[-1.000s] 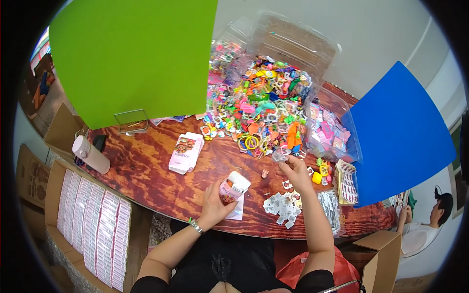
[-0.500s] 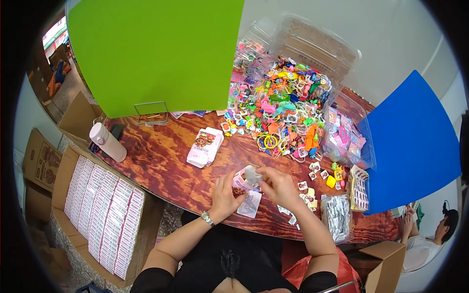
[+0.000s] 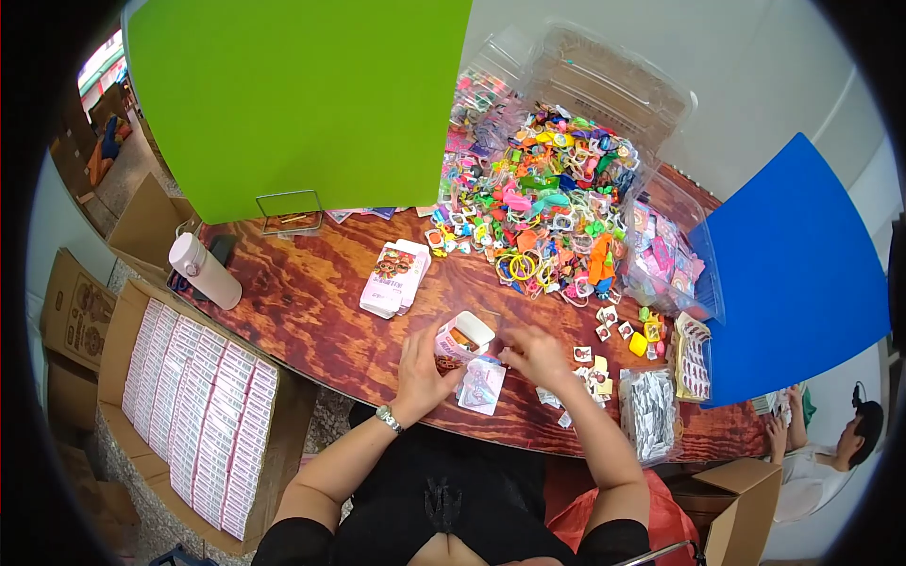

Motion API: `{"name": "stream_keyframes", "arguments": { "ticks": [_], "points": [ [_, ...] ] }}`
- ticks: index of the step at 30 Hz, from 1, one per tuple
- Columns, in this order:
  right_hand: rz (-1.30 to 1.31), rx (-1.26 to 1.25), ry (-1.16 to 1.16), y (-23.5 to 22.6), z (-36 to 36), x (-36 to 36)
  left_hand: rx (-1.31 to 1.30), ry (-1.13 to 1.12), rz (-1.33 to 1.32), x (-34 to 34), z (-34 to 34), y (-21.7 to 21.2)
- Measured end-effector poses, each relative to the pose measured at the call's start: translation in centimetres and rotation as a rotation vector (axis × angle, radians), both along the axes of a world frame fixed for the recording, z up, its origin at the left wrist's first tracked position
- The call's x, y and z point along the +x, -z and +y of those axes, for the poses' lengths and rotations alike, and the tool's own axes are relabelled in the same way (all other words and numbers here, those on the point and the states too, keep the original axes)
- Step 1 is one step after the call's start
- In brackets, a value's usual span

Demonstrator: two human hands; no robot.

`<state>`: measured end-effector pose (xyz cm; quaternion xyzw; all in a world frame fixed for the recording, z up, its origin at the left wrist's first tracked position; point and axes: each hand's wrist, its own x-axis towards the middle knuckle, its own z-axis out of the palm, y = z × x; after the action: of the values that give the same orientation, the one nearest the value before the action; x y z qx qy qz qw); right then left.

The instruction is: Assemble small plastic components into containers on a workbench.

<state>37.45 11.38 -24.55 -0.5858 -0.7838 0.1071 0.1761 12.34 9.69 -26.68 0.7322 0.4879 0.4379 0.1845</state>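
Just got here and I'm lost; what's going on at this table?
A person's left hand holds a small open pink box. Their right hand is beside it, near a pale card; whether it grips anything is unclear. A heap of colourful trinkets lies farther back, and pink-and-white cartons lie beyond the box, to its left.

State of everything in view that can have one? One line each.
Left hand: closed around small pink box
Right hand: beside that box; grip unclear
Small pink box: top open, something orange inside
Pink cartons: overlapping pile, flat on table
Bottle: lid shut, standing
Clear bin: open, filled with packets
Large carton: open, packed in rows
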Motion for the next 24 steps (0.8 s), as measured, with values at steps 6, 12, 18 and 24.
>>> {"name": "stream_keyframes", "arguments": {
  "ticks": [6, 12, 18, 24],
  "points": [
    [0.37, 0.109, 0.107, 0.3, -1.1, -1.6, -0.002, 0.023, -0.008, -0.3, -0.3, 0.4],
    [0.608, 0.179, 0.051, -5.3, -2.7, -6.5, -0.062, 0.036, 0.004, 0.6, -0.6, 0.7],
    [0.329, 0.553, -0.163, -5.3, -3.3, -6.9, -0.073, 0.117, -0.09, 0.5, -1.3, 0.0],
    [0.568, 0.407, 0.01, -4.0, -5.9, -5.0, -0.053, 0.221, -0.224, 0.6, -1.6, -0.7]
  ]
}}
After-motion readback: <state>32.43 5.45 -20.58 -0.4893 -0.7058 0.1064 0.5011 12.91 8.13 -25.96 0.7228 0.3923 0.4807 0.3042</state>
